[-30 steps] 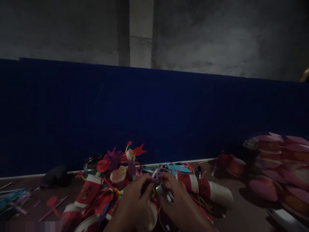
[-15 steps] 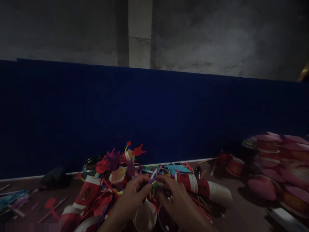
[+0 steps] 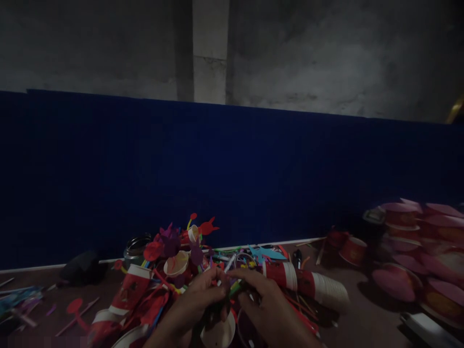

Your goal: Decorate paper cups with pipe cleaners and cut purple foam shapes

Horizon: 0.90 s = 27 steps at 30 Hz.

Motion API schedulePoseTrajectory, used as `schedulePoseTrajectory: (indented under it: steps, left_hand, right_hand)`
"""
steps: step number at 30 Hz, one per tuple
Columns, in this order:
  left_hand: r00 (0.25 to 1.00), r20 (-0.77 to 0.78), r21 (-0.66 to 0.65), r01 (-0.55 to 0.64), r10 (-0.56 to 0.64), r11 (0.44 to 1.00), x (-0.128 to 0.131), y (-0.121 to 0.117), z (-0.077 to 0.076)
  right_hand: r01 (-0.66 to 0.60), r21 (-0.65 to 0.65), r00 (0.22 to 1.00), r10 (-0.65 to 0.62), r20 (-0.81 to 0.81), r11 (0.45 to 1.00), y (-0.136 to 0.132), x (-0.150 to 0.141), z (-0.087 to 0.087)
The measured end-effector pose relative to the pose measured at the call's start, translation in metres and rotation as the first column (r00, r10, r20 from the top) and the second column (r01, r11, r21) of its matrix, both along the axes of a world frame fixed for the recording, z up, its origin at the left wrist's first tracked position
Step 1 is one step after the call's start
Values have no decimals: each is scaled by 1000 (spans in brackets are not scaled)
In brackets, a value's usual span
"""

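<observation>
Low in the middle, my left hand [image 3: 201, 299] and my right hand [image 3: 264, 302] meet at the fingertips, fingers bent and pinching. A small green strip [image 3: 235, 289] shows between them; its exact kind and far end are hidden by the fingers. Just under the hands stands an open paper cup [image 3: 219, 331], pale inside, with a dark purple cup partly covered by my right hand. Left of my hands lies a heap of red paper cups [image 3: 132, 285] with red and purple paper cut-outs. A stack of red and white cups [image 3: 322, 287] lies on its side to the right.
A glass jar [image 3: 137, 249] stands behind the heap at left. Blue paper shapes [image 3: 266, 253] and thin craft sticks lie behind my hands. Many pink-topped red cups [image 3: 427, 261] crowd the right side. A blue panel [image 3: 232, 169] rises along the table's back edge.
Both hands have turned slightly and drawn closer together at the fingertips. The purple bit seen between them before is now out of sight, and the green strip shows there.
</observation>
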<state>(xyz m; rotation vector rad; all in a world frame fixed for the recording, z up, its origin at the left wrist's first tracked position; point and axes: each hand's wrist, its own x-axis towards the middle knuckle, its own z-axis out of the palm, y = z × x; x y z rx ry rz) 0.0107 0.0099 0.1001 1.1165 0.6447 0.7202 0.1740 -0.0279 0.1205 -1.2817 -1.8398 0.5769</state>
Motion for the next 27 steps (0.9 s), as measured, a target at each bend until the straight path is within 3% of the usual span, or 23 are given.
schedulePoseTrajectory:
  steps: [4, 7, 9, 12, 14, 17, 20, 23, 27]
  left_hand:
    - [999, -30, 42, -28, 29, 999, 4, -1, 1]
    - [982, -134, 190, -104, 130, 976, 7, -5, 5]
    - [949, -227, 364, -124, 217, 923, 9, -8, 8]
    - [872, -298, 602, -143, 387, 785, 12, -11, 10]
    - [839, -305, 667, -149, 450, 730, 13, -13, 10]
    - [819, -306, 698, -154, 485, 700, 13, -12, 6]
    - [824, -266, 655, -226, 500, 721, 13, -8, 0]
    - [865, -197, 509, -313, 462, 802, 14, -2, -4]
    - [921, -114, 283, -328, 372, 901, 13, 0, 0]
  right_hand:
    - [16, 26, 999, -17, 46, 1000, 3, 1, -3]
    - [49, 16, 996, -50, 71, 999, 5, 2, -4]
    - [78, -6, 994, -77, 78, 997, 6, 2, -4]
    - [89, -18, 993, -87, 80, 996, 6, 1, -3]
    - [96, -14, 993, -94, 73, 995, 6, 0, -4]
    - [106, -20, 994, -106, 26, 994, 6, 0, -7]
    - [75, -37, 996, -77, -53, 996, 7, 0, -9]
    - [36, -31, 997, -39, -73, 999, 5, 1, -8]
    - [79, -18, 995, -80, -57, 997, 4, 2, -7]
